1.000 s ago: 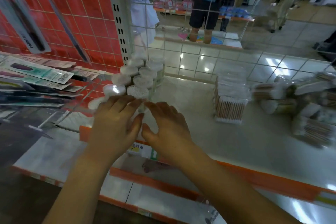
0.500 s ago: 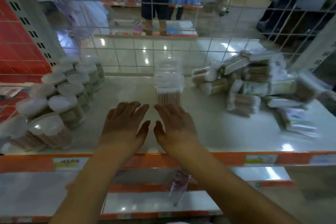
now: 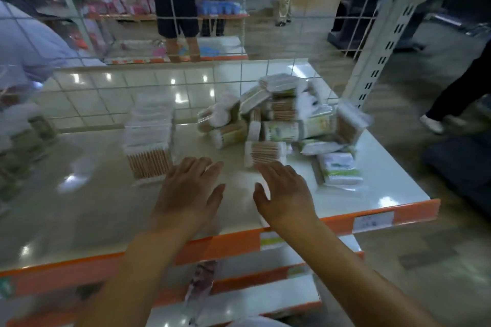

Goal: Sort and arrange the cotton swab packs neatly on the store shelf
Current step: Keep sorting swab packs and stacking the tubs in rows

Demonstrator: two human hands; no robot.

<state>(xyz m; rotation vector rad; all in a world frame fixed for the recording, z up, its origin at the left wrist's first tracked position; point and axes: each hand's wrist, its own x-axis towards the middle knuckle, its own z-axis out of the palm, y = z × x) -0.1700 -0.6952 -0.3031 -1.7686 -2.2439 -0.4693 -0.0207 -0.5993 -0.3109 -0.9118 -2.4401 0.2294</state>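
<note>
With both your left hand (image 3: 188,191) and right hand (image 3: 285,191) spread flat and empty, reach for the loose swab pack (image 3: 264,152) just beyond your right fingertips, gripping its sides squarely.

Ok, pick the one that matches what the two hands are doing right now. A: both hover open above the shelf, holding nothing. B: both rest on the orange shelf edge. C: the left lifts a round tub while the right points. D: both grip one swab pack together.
A: the left hand and right hand are spread open over the white shelf, short of the jumbled swab packs.
</note>
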